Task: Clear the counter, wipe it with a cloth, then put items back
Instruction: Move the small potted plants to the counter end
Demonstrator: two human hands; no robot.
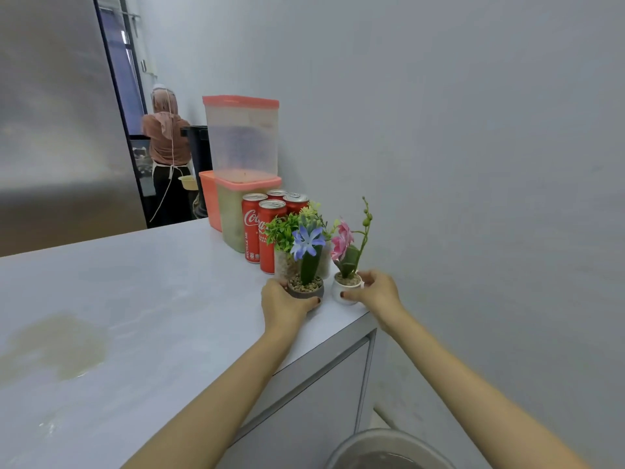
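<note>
The left hand [285, 304] is wrapped around the dark grey pot [306, 290] that carries the blue artificial flower [306, 240], with the thumb at the front and the fingers behind. The right hand [373, 291] is closed on the small white pot [345, 290] with the pink artificial flower [342, 239], thumb in front and fingers at the back. Both pots stand on the white counter [142, 299], in its corner near the wall [473, 164].

My judgement is that this is either the clearing step or the putting-back step; from this single moment I cannot tell which. A brownish stain [57, 343] is on the counter at the left, which suggests that the wiping is not done, so clearing seems more likely. If so, the next move calls for lifting both pots straight up and keeping them upright, because the tall stems can catch on each other.

The white pot stands very near the front edge of the counter, and the grey one is just beside it. Behind them stand a glass pot with green leaves [291, 231], four red Coca-Cola cans [267, 228] and stacked containers with pink lids [241, 147], so there is no room toward the back. The open room is to the left, over the bare counter, and toward the person. A metal bowl [385, 448] is below, near the right arm.
</note>
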